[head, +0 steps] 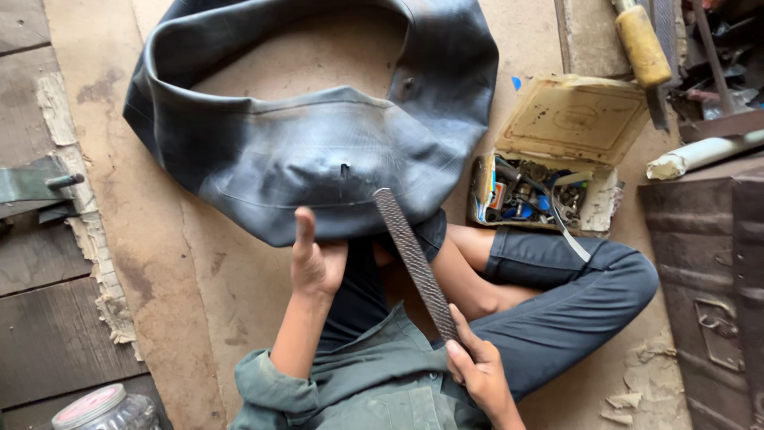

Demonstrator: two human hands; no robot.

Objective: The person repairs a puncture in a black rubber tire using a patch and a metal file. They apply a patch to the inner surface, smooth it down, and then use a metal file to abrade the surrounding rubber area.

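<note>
**Rasp poised at the marked spot on the tube, roughening not visibly begun**

I'm looking down at a black rubber inner tube draped over the knee, filling the upper middle of the frame. A small dark slit shows on the taut patch of rubber near the centre. My left hand presses against the lower edge of the tube, thumb raised, fingers tucked under the rubber, so I cannot tell just how they grip. My right hand, at the lower middle right, is clenched around the near end of a long coarse rasp, whose far tip rests against the tube just right of and below the slit.

As I judge it, the damage is found and the tube stretched ready; the rubber around the slit looks faintly dulled, but I cannot tell whether it is scuffed. Patching looks undone.

At the right sits an open box of small parts, with a yellow-handled tool above it and a jar at lower left.
</note>
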